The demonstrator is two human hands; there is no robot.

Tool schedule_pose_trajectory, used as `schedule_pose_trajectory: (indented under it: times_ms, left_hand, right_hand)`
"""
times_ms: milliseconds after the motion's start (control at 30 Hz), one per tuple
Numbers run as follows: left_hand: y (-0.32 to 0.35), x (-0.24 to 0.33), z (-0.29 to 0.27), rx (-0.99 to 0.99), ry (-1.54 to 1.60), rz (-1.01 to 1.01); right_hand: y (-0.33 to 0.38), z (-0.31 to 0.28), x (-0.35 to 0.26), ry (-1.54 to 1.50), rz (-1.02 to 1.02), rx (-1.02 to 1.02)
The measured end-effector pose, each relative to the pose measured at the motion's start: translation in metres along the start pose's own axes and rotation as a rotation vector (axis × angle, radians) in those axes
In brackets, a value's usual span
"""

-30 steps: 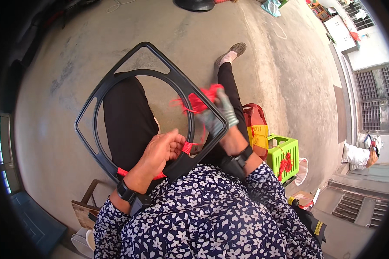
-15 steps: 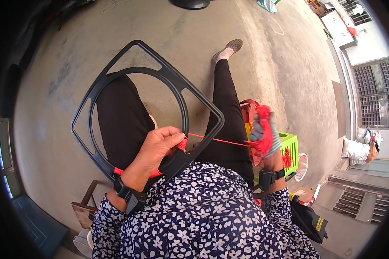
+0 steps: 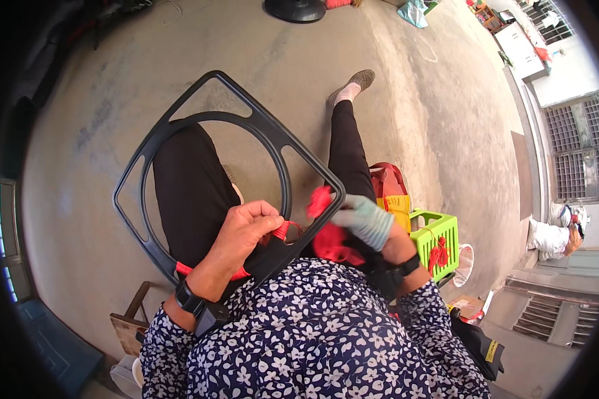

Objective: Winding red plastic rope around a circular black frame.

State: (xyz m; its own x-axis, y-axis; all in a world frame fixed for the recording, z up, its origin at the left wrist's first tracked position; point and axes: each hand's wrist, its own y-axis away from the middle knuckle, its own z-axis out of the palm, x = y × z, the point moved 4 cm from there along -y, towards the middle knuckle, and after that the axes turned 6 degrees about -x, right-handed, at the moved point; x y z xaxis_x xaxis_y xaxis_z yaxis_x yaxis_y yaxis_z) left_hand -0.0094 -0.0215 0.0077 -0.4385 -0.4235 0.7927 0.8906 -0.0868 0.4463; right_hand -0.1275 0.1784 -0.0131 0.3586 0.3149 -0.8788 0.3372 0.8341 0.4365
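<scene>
A black plastic frame (image 3: 254, 121), square outside with a round ring inside, lies tilted across my lap. My bare left hand (image 3: 241, 231) pinches the red cord winding (image 3: 281, 231) on the ring between thumb and forefinger. Another red wrapped stretch (image 3: 184, 268) shows lower on the ring, partly behind my left wrist. My right hand (image 3: 366, 223), in a grey-green striped glove, is closed at the frame's right corner. A bundle of red cord (image 3: 333, 243) hangs from it, blurred by motion, with part showing inside the frame's edge.
To my right stands a green plastic basket (image 3: 453, 233) with a tuft of red cord (image 3: 438, 254) on its side. A red and yellow bag (image 3: 391, 183) sits beside it. At lower left is a wooden stool (image 3: 126, 330). A black round base (image 3: 294, 9) rests far ahead.
My right hand has swung left from beside the basket to the frame's right corner, bringing the cord bundle along. The stretched strand is slack now. My left hand keeps its pinch.
</scene>
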Motion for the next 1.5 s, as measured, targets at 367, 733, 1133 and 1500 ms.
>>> schedule_pose_trajectory:
  times_ms: [367, 733, 1133, 1500]
  left_hand:
    - [0.005, 0.005, 0.013, 0.017, -0.145, 0.116]
    - [-0.003, -0.021, -0.002, 0.098, 0.257, -0.173]
    - [0.004, -0.010, 0.008, -0.142, 0.349, -0.155]
    - [-0.005, -0.010, 0.007, -0.087, 0.174, -0.141]
  right_hand:
    - [-0.071, 0.037, -0.040, -0.095, -0.181, -0.208]
    - [-0.060, 0.076, -0.040, -1.079, 0.072, -0.485]
    - [-0.012, -0.032, -0.006, -1.088, -0.224, 0.551]
    - [0.081, -0.009, 0.021, -0.842, -0.119, 0.449]
